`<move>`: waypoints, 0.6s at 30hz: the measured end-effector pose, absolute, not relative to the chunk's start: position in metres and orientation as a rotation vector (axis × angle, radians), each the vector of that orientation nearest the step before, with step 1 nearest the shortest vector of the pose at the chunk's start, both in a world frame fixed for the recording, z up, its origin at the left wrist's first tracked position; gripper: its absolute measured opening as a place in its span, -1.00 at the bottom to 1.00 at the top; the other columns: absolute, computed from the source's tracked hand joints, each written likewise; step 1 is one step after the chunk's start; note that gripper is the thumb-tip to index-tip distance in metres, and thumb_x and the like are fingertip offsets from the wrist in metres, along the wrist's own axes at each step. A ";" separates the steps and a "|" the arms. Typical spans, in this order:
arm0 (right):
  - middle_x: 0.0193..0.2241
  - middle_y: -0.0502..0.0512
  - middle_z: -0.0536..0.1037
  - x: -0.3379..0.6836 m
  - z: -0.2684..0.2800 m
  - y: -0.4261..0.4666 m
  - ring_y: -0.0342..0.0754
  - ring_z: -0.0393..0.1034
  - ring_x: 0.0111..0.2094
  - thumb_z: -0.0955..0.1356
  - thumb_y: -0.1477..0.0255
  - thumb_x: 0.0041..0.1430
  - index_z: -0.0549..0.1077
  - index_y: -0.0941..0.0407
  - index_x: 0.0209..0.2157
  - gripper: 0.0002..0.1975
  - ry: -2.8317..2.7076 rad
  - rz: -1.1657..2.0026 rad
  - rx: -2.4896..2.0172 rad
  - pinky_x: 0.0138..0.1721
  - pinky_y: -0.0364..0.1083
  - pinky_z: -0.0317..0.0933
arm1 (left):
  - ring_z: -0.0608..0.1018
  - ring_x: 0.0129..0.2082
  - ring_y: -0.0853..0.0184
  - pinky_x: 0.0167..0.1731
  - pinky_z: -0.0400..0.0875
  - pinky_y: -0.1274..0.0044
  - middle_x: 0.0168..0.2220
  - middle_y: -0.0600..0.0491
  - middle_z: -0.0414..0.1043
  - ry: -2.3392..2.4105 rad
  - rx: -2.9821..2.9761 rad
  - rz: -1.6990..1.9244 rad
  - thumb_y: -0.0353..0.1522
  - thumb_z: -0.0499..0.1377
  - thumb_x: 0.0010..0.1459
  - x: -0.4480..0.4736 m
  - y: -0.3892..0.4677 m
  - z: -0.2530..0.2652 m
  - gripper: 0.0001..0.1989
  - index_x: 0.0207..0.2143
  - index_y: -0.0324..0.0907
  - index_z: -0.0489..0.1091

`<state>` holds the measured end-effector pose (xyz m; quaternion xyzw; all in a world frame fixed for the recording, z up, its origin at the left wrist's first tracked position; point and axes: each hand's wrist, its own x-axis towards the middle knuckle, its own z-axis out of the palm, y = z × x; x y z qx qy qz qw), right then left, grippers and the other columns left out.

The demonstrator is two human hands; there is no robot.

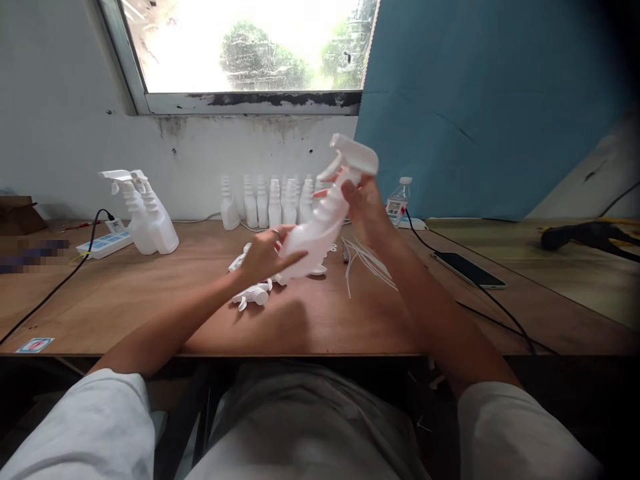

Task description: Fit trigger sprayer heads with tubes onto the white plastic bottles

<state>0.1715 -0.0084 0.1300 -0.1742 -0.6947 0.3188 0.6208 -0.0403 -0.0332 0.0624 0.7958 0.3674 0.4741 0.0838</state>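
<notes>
A white spray bottle (317,233) with its trigger head on is tilted in the air above the table, its top leaning right. My left hand (267,257) grips the lower body of the bottle, thumb along the near side. Around the bottle's neck, just under the trigger head (355,155), my right hand (365,203) is closed. Loose white trigger heads (255,295) lie on the table below my left hand, partly hidden by it and by the bottle. Thin white tubes (367,257) lie beneath my right forearm.
Several bottles without heads (275,203) stand along the wall. Two spray bottles with heads (155,220) stand at left beside a power strip (105,243). At right are a clear drink bottle (400,197), a phone (469,269) and black cables (500,310).
</notes>
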 end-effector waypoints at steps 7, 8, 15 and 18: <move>-0.15 0.04 0.46 0.212 0.085 0.042 -0.12 0.48 -0.33 0.47 0.12 -0.02 0.21 0.01 -0.14 -0.48 -1.556 0.506 -0.647 -0.36 -0.12 0.34 | 0.54 -0.29 0.21 -0.21 0.40 0.43 -0.24 -0.05 0.50 1.999 2.062 1.684 -0.16 0.31 0.03 -0.155 0.043 0.067 -0.48 -0.02 -0.24 0.35; -0.18 0.04 0.46 0.216 0.073 0.051 -0.13 0.47 -0.39 0.46 0.12 0.00 0.21 0.03 -0.15 -0.50 -1.551 0.513 -0.725 -0.42 -0.13 0.31 | 0.54 -0.25 0.19 -0.17 0.39 0.41 -0.20 -0.06 0.49 2.120 1.979 1.667 -0.18 0.31 0.02 -0.173 0.051 0.061 -0.51 -0.05 -0.23 0.34; -0.27 0.12 0.52 0.225 0.024 0.069 -0.12 0.40 -0.53 0.32 0.27 0.14 0.31 0.12 -0.23 -0.76 -1.817 0.247 -1.103 -0.46 -0.12 0.24 | 0.45 -0.14 0.09 -0.10 0.25 0.30 -0.45 0.09 0.29 2.366 1.507 1.774 -0.19 0.34 -0.09 -0.257 0.066 0.024 -0.56 -0.45 -0.12 0.08; -0.30 0.14 0.56 0.224 0.022 0.064 -0.10 0.40 -0.50 0.30 0.35 0.16 0.36 0.13 -0.23 -0.83 -1.980 0.115 -1.181 -0.40 -0.11 0.22 | 0.38 -0.16 0.14 -0.11 0.18 0.29 -0.52 0.16 0.05 2.359 1.467 1.794 -0.18 0.35 -0.12 -0.268 0.064 0.017 -0.48 -0.50 -0.11 -0.03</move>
